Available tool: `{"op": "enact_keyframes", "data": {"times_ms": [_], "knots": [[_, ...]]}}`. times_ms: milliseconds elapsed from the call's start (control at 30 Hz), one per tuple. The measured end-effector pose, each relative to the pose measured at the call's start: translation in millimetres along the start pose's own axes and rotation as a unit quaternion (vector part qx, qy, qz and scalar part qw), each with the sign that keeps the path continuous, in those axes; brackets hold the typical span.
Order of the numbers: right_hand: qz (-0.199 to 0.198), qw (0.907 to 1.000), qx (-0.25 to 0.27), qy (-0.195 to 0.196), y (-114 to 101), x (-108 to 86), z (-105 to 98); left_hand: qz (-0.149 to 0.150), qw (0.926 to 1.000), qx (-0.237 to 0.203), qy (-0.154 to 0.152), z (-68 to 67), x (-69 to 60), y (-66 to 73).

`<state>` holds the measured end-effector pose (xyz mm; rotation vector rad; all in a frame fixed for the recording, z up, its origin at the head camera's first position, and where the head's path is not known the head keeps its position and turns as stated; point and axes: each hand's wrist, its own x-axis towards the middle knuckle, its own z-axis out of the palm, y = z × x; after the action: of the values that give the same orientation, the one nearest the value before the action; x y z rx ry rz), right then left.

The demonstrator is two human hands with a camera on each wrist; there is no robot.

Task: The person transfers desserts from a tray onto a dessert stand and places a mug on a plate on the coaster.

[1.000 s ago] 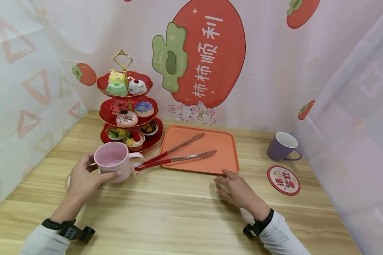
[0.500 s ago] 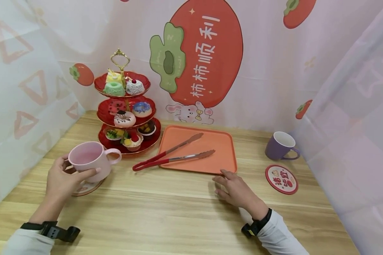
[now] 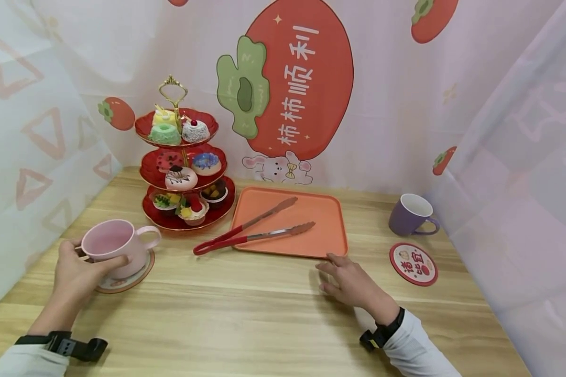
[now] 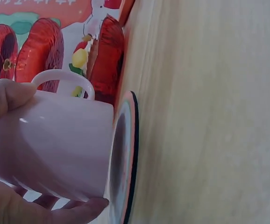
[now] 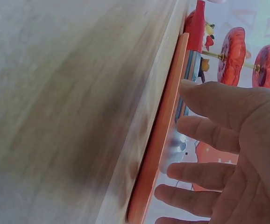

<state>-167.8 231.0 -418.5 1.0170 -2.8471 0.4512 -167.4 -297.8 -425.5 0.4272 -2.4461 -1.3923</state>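
My left hand (image 3: 77, 272) grips a pink mug (image 3: 122, 250) around its body, thumb on the near side. The mug is upright, handle to the right, right over a round coaster (image 3: 143, 273). In the left wrist view, the mug's base (image 4: 108, 154) sits very close to the coaster (image 4: 125, 163); I cannot tell whether they touch. My right hand (image 3: 354, 283) hovers low by the front right corner of an orange tray (image 3: 327, 238), fingers loosely spread and holding nothing. Red-handled tongs (image 3: 226, 241) lie spread across the tray's left part, handles overhanging its edge.
A three-tier red stand (image 3: 188, 222) with several cakes and tarts rises behind the pink mug. At the right, a purple mug (image 3: 403, 217) stands behind a red-rimmed coaster (image 3: 413, 264). Printed cloth walls (image 3: 382, 104) bound the wooden table (image 3: 245, 324).
My left hand has carried the pink mug left and lowered it over the coaster. The right hand has stayed nearly still. The head view has shifted slightly.
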Motion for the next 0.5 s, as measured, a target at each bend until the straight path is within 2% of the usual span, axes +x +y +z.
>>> {"op": "enact_keyframes", "data": {"times_ms": [133,267,500], "knots": [[0.011,0.9997,0.006,-0.021,-0.2,-1.6,0.7,0.003,0.9998,0.014,-0.01,-1.2,-6.6,6.6],[0.015,0.9993,0.005,-0.033,0.3,-1.0,0.4,-0.002,0.9998,0.014,-0.017,-1.1,-7.2,8.4],[0.013,0.9994,0.004,-0.031,0.2,-0.6,-1.2,-0.012,0.9995,0.015,-0.025,-0.9,-5.3,9.6]]}}
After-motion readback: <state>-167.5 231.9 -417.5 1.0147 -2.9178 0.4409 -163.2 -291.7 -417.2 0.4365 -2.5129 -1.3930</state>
